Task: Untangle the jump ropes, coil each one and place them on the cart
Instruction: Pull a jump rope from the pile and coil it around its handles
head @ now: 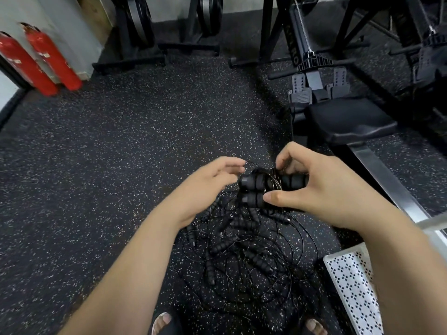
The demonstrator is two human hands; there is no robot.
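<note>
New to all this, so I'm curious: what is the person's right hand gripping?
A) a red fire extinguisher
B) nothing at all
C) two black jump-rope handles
C: the right hand curls round two black foam handles wound with thin cable, above the tangled pile on the floor.

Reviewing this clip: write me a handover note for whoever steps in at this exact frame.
Right hand grips the paired handles of one rope, with its cable looped round them.
Left hand has its fingertips at that cable; grip unclear.
Tangled pile lies on the floor below the hands.
Cart shelf, lower right: no rope on its visible part.
Done: one rope looks nearly coiled.
Left: place it, then untangle and coil the pile.
</note>
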